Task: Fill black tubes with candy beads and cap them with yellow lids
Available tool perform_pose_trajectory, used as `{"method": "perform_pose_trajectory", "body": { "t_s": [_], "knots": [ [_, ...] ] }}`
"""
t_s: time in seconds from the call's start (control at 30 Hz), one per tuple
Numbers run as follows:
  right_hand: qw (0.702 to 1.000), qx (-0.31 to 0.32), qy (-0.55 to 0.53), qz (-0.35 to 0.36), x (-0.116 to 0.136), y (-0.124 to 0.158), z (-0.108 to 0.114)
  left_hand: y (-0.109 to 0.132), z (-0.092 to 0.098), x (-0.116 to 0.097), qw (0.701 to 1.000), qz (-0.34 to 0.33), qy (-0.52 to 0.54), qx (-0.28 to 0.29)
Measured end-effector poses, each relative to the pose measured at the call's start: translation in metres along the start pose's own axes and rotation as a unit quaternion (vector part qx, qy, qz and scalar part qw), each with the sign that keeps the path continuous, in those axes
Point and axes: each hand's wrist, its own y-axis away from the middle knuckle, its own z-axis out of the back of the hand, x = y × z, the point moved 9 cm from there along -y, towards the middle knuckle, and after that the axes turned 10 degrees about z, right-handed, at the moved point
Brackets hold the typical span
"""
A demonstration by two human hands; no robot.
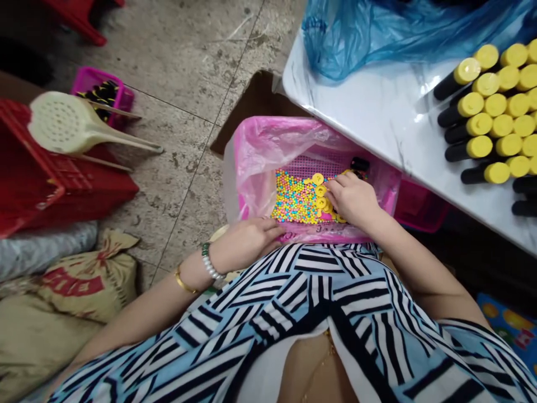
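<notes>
A pink plastic basket (392, 201) lined with clear film sits right in front of me. Small colourful beads (293, 198) cover its bottom, and a pile of round yellow caps (321, 191) lies on their right side. My right hand (354, 196) reaches into the pile, its fingers bent and closed at a yellow cap; the fingertips are partly hidden. At the basket's near left edge rests my left hand (254, 238), fingers stretched out and lying flat, holding nothing I can see. A small black piece (359, 163) lies in the far right corner of the basket.
On the white table (377, 106) at right stand several black tubes with yellow caps (480, 146), beside a blue plastic bag (356, 39). Leftward are a red stool or crate (96, 184), a cream perforated stool (62, 123), a pink basket (130, 101) and tied sacks (92, 280).
</notes>
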Motion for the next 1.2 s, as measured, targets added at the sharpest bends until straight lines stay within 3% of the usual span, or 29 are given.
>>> {"method": "perform_pose_trajectory", "body": {
  "t_s": [0.13, 0.27, 0.37, 0.5, 0.6, 0.67, 0.73, 0.87, 0.97, 1.07, 1.2],
  "knots": [
    [0.998, 0.032, 0.047, -0.015, -0.011, 0.003, -0.002, -0.025, 0.009, -0.014, 0.999, 0.023, -0.039, 0.000],
    [0.994, 0.078, 0.069, -0.035, -0.027, 0.019, -0.013, -0.049, 0.013, -0.006, 0.995, 0.078, -0.023, -0.053],
    [0.993, 0.088, 0.059, -0.045, -0.036, 0.026, -0.024, -0.061, 0.006, 0.002, 0.993, 0.104, -0.007, -0.047],
    [0.997, 0.063, 0.016, -0.046, -0.045, 0.028, -0.025, -0.068, -0.005, 0.007, 0.992, 0.126, -0.019, -0.015],
    [0.994, -0.022, -0.103, -0.021, -0.045, 0.026, -0.007, -0.068, -0.007, 0.016, 0.986, 0.165, -0.019, -0.016],
    [0.965, -0.084, -0.246, -0.020, -0.044, 0.024, 0.005, -0.067, -0.004, 0.023, 0.981, 0.189, 0.002, -0.034],
    [0.899, -0.109, -0.422, -0.030, -0.039, 0.018, 0.003, -0.065, 0.002, 0.026, 0.979, 0.190, 0.041, -0.063],
    [0.726, -0.072, -0.675, -0.106, -0.015, 0.002, -0.032, -0.063, 0.024, 0.011, 0.971, 0.108, 0.147, -0.155],
    [0.649, -0.023, -0.744, -0.159, 0.007, -0.004, -0.058, -0.060, 0.035, -0.001, 0.958, 0.043, 0.195, -0.206],
    [0.619, 0.028, -0.769, -0.157, 0.022, -0.005, -0.067, -0.062, 0.031, -0.001, 0.955, 0.041, 0.200, -0.215],
    [0.682, -0.002, -0.716, -0.149, 0.009, -0.010, -0.057, -0.063, 0.020, 0.003, 0.959, 0.044, 0.209, -0.187]
  ]
}}
